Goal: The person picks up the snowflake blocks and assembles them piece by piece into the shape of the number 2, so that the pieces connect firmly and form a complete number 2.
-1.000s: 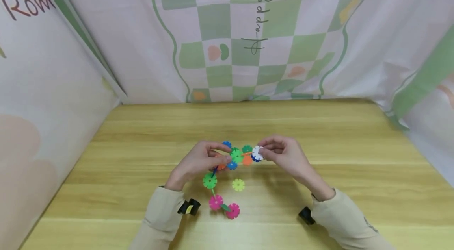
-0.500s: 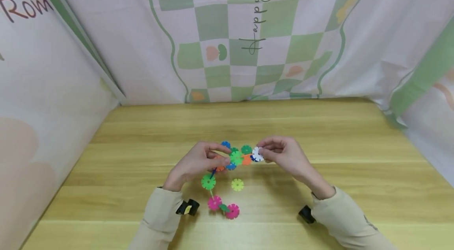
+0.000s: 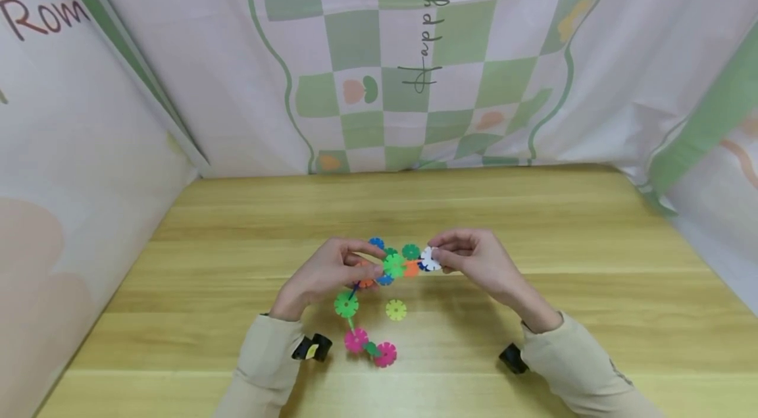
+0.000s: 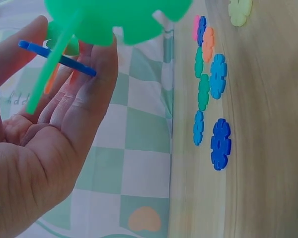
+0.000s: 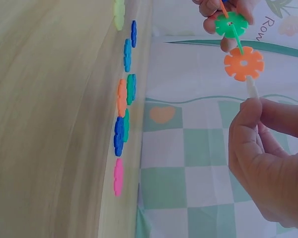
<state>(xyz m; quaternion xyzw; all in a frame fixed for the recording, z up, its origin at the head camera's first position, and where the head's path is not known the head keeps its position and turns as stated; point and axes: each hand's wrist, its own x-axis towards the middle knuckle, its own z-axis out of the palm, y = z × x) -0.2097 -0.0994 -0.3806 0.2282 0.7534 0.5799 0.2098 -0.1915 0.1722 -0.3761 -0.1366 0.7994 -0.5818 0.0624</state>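
Several plastic snowflake discs are slotted together into a chain between my hands. My left hand (image 3: 328, 273) pinches the chain near a bright green disc (image 3: 393, 266). From that hand the chain hangs down through another green disc (image 3: 346, 305) to a pink disc (image 3: 356, 340) and a second pink disc at its end. My right hand (image 3: 476, 263) pinches a white disc (image 3: 430, 259) between thumb and fingers. In the right wrist view the white disc (image 5: 252, 89) stands edge-on, meeting the rim of an orange disc (image 5: 244, 63). That orange disc joins a green disc (image 5: 231, 25).
On the wooden table (image 3: 568, 227) lie several loose discs, among them a yellow-green one (image 3: 396, 310), a dark blue one (image 4: 221, 145) and a pink one (image 5: 118, 177). Behind the table hangs a checked curtain (image 3: 408, 89). Another curtain panel (image 3: 77, 135) stands at the left.
Both hands keep their hold on the chain and white disc, almost in place. The chain's hanging end sits slightly further left as the head view shifts a little.
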